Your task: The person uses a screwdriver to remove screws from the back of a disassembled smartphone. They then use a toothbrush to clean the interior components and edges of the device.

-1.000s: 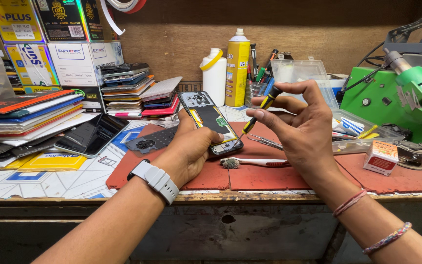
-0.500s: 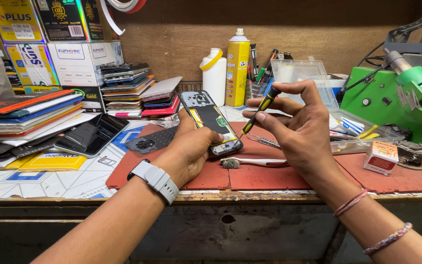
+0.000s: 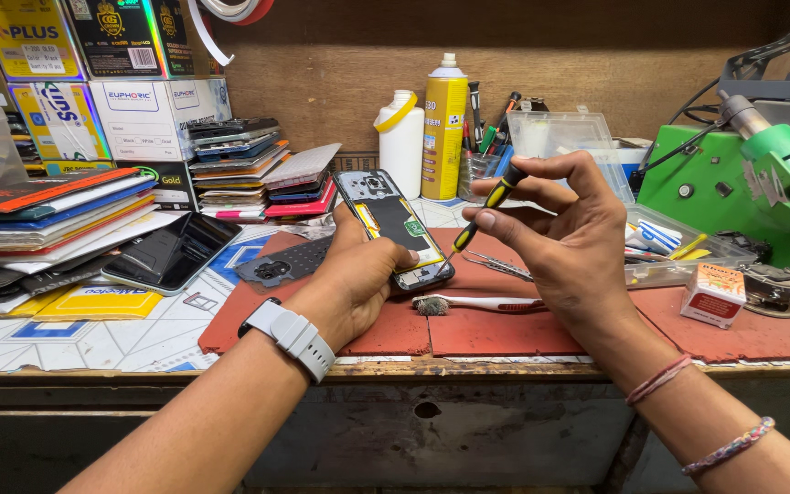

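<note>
Nearest, two bare forearms reaching in from the lower corners over the worn front edge of a workbench [image 3: 505,369]. On the left wrist, a white smartwatch [image 3: 290,335]; on the right, thread bracelets [image 3: 658,379].

Left hand [image 3: 349,288] closed around the lower end of an opened smartphone [image 3: 393,224], back cover off, insides up, long axis running from the palm away and slightly leftward, far end raised off the bench. Right hand [image 3: 564,247] just to the phone's right, fingers pinching a small yellow-and-black screwdriver [image 3: 480,213], shaft slanting down and left, tip at the phone's near right edge. Left hand in contact with the phone; right hand touching it only through the tool, if at all.

Beneath, a red rubber mat [image 3: 505,329]. On it, a white toothbrush [image 3: 482,303] just below the phone, tweezers [image 3: 497,265] between the hands, a detached dark back cover [image 3: 285,263] to the left.

Further left, a black phone screen [image 3: 171,253] and stacked phones and boxes [image 3: 230,165]. At the back, a white bottle [image 3: 401,142], a yellow spray can [image 3: 444,123], a clear plastic box [image 3: 564,137]. Far right, a green machine [image 3: 761,183] and a small orange-and-white box [image 3: 713,294].
</note>
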